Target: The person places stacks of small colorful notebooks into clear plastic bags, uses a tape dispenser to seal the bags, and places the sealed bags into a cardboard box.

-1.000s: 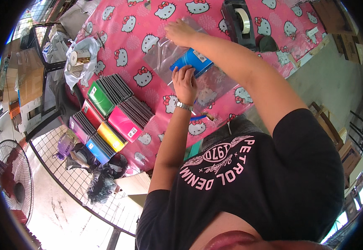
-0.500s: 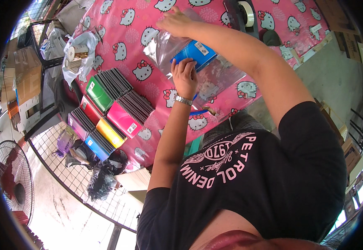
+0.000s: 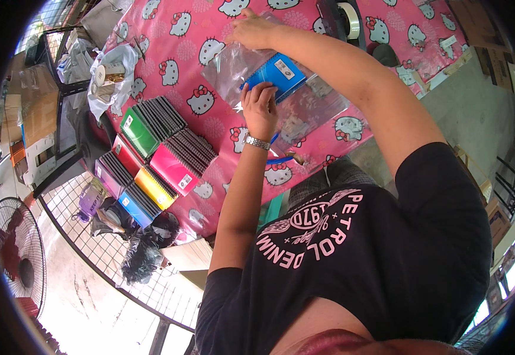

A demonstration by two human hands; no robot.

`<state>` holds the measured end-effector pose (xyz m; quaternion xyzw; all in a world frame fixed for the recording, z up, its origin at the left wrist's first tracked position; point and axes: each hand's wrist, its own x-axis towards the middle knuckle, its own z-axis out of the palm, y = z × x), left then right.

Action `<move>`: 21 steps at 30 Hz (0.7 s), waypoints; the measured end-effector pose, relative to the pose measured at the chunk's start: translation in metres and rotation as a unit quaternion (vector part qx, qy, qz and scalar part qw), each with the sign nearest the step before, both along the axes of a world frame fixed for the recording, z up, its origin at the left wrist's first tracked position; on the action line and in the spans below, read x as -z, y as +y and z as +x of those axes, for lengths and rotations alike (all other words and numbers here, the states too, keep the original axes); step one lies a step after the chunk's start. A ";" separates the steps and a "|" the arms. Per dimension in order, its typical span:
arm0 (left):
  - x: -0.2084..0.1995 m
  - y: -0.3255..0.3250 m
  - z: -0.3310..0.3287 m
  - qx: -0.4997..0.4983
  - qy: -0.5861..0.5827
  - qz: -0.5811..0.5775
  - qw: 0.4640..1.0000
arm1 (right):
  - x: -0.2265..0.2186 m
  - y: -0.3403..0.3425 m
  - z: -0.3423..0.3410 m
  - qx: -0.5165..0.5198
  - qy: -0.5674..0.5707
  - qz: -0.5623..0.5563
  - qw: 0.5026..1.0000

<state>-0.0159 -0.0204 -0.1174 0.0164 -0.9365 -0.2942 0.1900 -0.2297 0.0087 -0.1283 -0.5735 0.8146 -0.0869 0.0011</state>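
A blue spiral notebook (image 3: 284,72) with a white label lies on a clear plastic bag (image 3: 225,68), or inside it; I cannot tell which. My left hand (image 3: 260,105), with a metal-banded watch at the wrist, has its fingers curled over the notebook's near-left corner. Beyond the notebook, my right hand (image 3: 253,31) reaches across to the bag's far edge, its fingers closed on the plastic. Under my left wrist, a blue strap-like thing (image 3: 280,160) lies by the table's near edge.
Left of my hands stand stacks of spiral notebooks, green (image 3: 141,135), pink (image 3: 174,168), yellow (image 3: 154,188) and other colours. A tape dispenser (image 3: 350,22) sits at the far right. A white plastic bag (image 3: 128,65) hangs at the table's left. A fan (image 3: 23,260) stands lower left.
The plastic around the notebook looks flatter and more spread out. My right hand has shifted slightly right, and my left hand has barely moved at the notebook's corner.
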 end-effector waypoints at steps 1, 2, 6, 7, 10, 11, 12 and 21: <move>0.000 -0.001 0.000 0.004 -0.001 0.002 1.000 | -0.002 -0.001 0.001 0.003 0.002 0.005 1.000; -0.001 -0.002 0.000 0.009 -0.002 0.005 1.000 | -0.005 -0.001 0.002 0.006 0.004 0.011 1.000; 0.003 -0.008 0.000 0.018 -0.016 0.025 0.999 | -0.011 0.006 0.012 -0.031 -0.010 -0.036 0.999; 0.002 -0.009 -0.001 0.018 -0.025 0.027 0.999 | -0.009 0.009 0.014 -0.016 -0.044 -0.003 0.999; -0.001 -0.008 -0.003 0.016 -0.065 0.027 0.997 | 0.001 0.015 0.016 -0.003 -0.031 -0.038 0.999; -0.002 -0.006 -0.004 0.017 -0.081 0.025 0.996 | 0.005 0.019 0.014 -0.002 -0.007 -0.071 0.997; -0.004 -0.004 -0.007 0.003 -0.070 -0.002 0.998 | 0.008 0.026 0.009 -0.005 0.000 -0.081 0.997; -0.035 -0.010 -0.010 -0.136 -0.143 -0.172 0.965 | -0.042 0.098 0.107 -0.037 -0.010 -0.143 0.989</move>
